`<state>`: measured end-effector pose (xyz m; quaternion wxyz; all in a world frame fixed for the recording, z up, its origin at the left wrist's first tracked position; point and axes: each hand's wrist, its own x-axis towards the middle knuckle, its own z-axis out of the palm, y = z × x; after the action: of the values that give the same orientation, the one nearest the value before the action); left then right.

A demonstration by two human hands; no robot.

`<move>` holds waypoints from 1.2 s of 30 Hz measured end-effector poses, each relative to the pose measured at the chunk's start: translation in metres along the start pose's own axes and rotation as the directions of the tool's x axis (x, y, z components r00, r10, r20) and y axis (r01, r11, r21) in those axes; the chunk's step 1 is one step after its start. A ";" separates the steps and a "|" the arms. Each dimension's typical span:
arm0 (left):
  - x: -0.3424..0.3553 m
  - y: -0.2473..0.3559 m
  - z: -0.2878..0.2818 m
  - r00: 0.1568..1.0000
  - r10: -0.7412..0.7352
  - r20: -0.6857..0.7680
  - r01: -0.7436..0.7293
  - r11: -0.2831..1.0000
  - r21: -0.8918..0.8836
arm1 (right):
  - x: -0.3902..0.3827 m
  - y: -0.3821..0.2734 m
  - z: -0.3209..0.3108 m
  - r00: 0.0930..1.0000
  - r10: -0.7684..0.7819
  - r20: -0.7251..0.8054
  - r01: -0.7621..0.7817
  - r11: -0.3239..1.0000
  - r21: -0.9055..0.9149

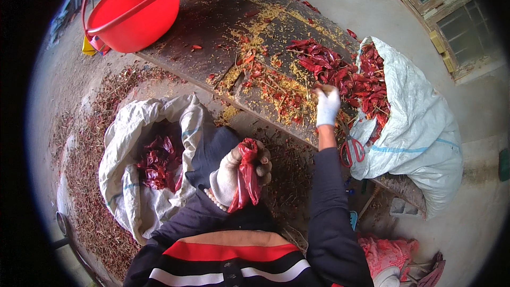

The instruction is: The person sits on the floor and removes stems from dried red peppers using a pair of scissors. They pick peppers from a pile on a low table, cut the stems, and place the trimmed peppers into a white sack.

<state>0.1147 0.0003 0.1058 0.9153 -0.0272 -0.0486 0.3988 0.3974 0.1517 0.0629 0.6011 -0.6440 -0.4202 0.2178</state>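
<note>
My left hand point(228, 178), in a whitish glove with a beaded bracelet at the wrist, is closed around dried red chili peppers point(247, 172), held low in front of my body. Over the table, my right hand point(325, 105) wears a white glove and reaches to the edge of a heap of dried red chilies point(340, 77). Its fingers are drawn together; whatever they pinch is too small to make out. Red-handled scissors point(352, 152) lie beside my right forearm, against a white woven sack point(419, 127) whose mouth spills chilies onto the table.
Yellow seeds and broken chili bits litter the dark table point(207, 13). A red plastic basin point(141, 16) stands on its far left corner. An open white sack point(125, 127) with chili skins sits left of my legs. Stems point(95, 196) cover the floor at left.
</note>
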 end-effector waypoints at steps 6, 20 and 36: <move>0.001 -0.001 -0.009 0.981 -0.015 0.194 0.046 0.987 -0.154 | 0.000 0.050 -0.074 0.963 0.254 -0.095 -0.159 0.813 0.561; -0.010 -0.003 -0.007 0.982 0.005 0.188 -0.025 0.995 0.100 | -0.128 -0.020 -0.062 0.947 0.240 0.212 -0.320 0.687 0.652; -0.001 -0.027 0.006 0.916 0.391 -0.092 -0.080 0.402 0.912 | -0.204 -0.098 -0.015 0.870 0.246 0.427 -0.466 0.690 0.553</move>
<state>0.1334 -0.0186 0.1142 0.7192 0.3949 0.3090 0.4810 0.2696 -0.0286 0.1136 0.6527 -0.4255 -0.2764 0.5626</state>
